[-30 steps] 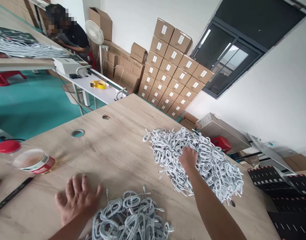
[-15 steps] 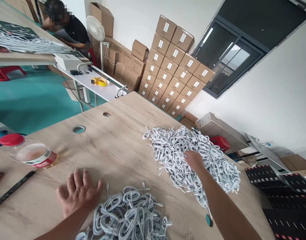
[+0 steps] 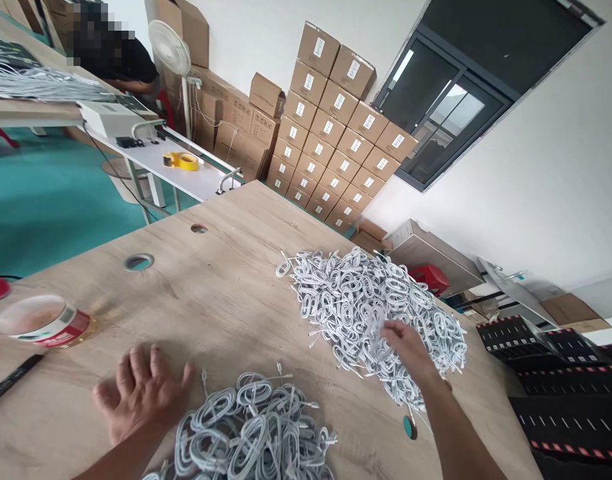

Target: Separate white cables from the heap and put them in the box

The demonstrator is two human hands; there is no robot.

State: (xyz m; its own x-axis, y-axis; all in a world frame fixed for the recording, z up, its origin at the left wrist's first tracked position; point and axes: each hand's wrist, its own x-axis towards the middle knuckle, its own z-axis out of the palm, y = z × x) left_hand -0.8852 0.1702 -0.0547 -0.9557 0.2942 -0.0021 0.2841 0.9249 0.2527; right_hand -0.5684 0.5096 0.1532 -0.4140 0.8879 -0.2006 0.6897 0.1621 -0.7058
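On the wood-grain table (image 3: 226,287) my left hand (image 3: 143,393) rests palm down with its fingers spread, holding nothing. Just right of it lies a smaller heap of coiled grey-white cables (image 3: 251,433), cut off by the bottom of the view. My right hand (image 3: 406,343) is over the larger pile of coiled white cables (image 3: 336,293). Its fingers are pinched on a coiled cable (image 3: 375,324), which looks slightly blurred against the pile behind it.
A drink bottle (image 3: 46,323) with a red cap lies at the left, near a black strip (image 3: 13,380). Black slotted trays (image 3: 571,427) stand at the right. Stacked cartons (image 3: 331,127) line the wall. Another person (image 3: 116,53) sits at a far table.
My right hand has drawn slightly back toward me over the large pile, with a coiled cable now at its fingertips. The whole view has shifted a little; my left hand stays flat.
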